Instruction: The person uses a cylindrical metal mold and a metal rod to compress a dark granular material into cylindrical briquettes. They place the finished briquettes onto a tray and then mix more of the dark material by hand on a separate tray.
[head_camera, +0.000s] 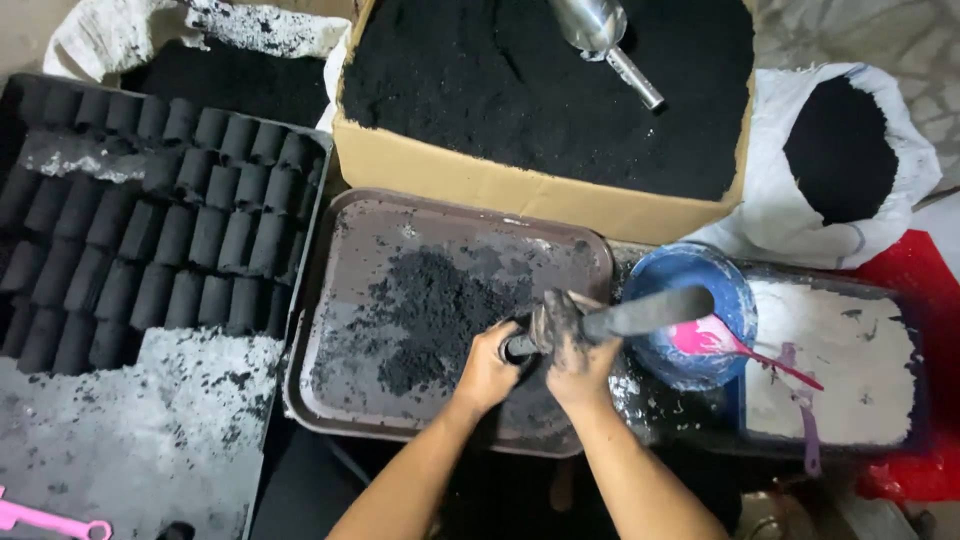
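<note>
from the head view, your left hand (488, 368) reaches in from the near edge, forearm angled up and to the right, its fingers curled shut around the near end of a short dark tube (522, 347) that sits just above the brown tray (330, 300). your right hand (572, 350), smeared black, comes in beside it with the forearm slanting up and to the left; its fingers are wrapped tight around a dark rod (650, 312) that runs from the tube's mouth out to the right, across the blue bowl (735, 290). both hands touch each other at the tube, over the right near part of the tray.

the brown tray holds a loose heap of black powder (430, 310) spread across its middle. to the left, a black tray (315, 160) carries rows of dark pressed cylinders (150, 230) in its far half, while its near half shows a grey dusty floor. far from you, a cardboard box (480, 180) is filled with black powder, and a metal scoop (600, 35) lies on it. at far right a white sack (900, 170) stands open with black powder inside. the blue bowl, just right of your hands, holds a pink spoon (720, 340). right of it, a dark tray (915, 400) holds white powder (830, 370). a pink tool (50, 520) lies at the near left corner.
</note>
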